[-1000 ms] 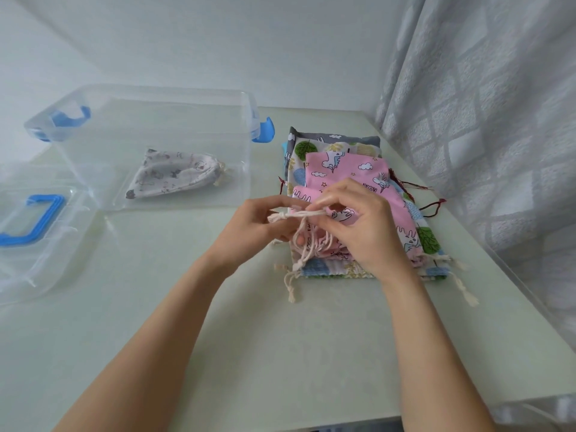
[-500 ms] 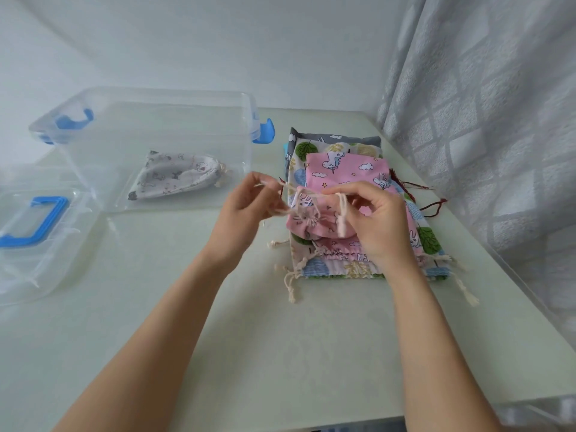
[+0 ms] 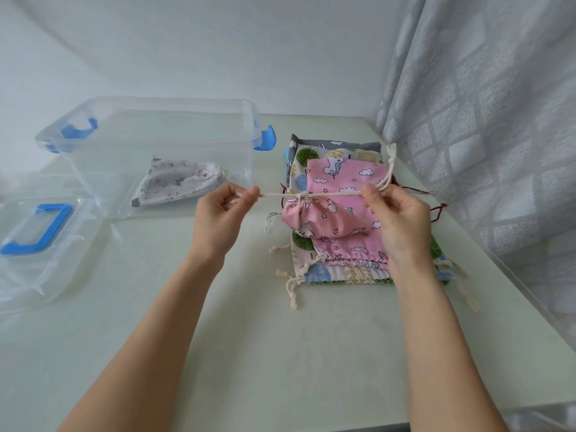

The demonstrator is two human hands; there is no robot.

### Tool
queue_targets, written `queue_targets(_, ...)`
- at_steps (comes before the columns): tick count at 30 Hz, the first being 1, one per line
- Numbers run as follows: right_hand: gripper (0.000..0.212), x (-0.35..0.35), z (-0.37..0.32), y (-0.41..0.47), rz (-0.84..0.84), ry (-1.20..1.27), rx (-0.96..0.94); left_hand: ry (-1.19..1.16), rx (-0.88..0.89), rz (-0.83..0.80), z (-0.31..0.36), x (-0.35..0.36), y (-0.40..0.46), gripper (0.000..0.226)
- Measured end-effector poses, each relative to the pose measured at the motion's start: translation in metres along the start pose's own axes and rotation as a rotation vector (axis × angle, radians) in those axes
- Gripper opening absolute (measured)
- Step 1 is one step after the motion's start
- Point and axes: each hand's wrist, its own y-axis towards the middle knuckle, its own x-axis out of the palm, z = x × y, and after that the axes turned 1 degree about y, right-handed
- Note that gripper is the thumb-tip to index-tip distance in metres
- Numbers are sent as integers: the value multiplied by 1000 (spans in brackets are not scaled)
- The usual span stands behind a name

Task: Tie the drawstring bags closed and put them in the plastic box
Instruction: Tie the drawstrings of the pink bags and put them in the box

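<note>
A pale green table [image 3: 255, 353] fills the view, set against a plain white wall [image 3: 218, 51] at the far side, with a grey patterned curtain [image 3: 486, 126] hanging down the right edge. On the far left of the table stands the clear plastic box [image 3: 93, 132] with blue latches, and one tied grey-white bag [image 3: 177, 182] already lies inside it. Its clear lid [image 3: 46, 254] with a blue handle rests on the table at the near left. To the right of the box lies a stack of flat drawstring bags [image 3: 324, 266] in printed fabrics, their cream cords trailing off the near edge. Held just above this stack is the pink bag [image 3: 327, 219], its mouth gathered shut into a bunch. The left hand [image 3: 221, 216] pinches one end of the cream drawstring [image 3: 327, 193] between thumb and forefinger, and the right hand [image 3: 402, 222] pinches the other end, the loose tail sticking up past its fingers toward the far side. The cord runs straight and taut between them, crossing at a knot on the bag's gathered neck. Half a second ago the hands were close together over the bag with the cord slack and looped; now they have drawn well apart, left and right, and the cord is pulled tight.
</note>
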Motion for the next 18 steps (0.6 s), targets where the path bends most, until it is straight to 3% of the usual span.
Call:
queue_targets(5,26,-1,6,3,61,-103,-2,70,61,58,-6,0,0,26)
queue_targets(9,35,-10,15,2,-172,-722,-6,350,52,-109,-15,-2,-1,18)
queue_targets(11,37,-11,14,0,-168,-859,6,489,79,-189,-15,2,-3,5)
queue_targets(14,22,-9,7,-1,-122,-647,-144,485,146,-224,-6,3,-6,18)
queue_targets(18,9,0,-3,-5,-399,-418,-332,381,239,-369,3,2,-12,9)
